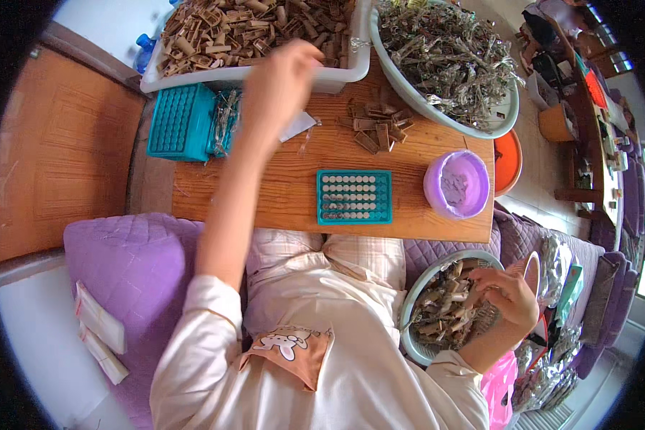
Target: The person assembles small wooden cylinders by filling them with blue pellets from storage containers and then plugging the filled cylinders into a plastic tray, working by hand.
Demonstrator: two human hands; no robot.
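Observation:
My left hand point(288, 75) reaches over the near rim of a white plastic bin point(356, 50) heaped with small brown curved pieces point(222, 36); motion smears its fingers, so its grip is unclear. At my right side, my right hand point(509, 292) hovers over a grey-green basket point(408, 337) holding brown pieces with clear wrapping. Its fingers are bent together, and anything between them is too small to make out. On the wooden table point(287, 193) in front of me lies a teal tray point(355, 222) with rows of round silvery discs, several slots on its right side bare.
A purple tub point(473, 161) with grey bits stands at the table's right edge. Loose brown pieces point(380, 129) lie near a large basin point(505, 129) of clear-wrapped strips. Teal racks point(181, 122) sit at the left. An orange bucket point(510, 161) is beyond the table.

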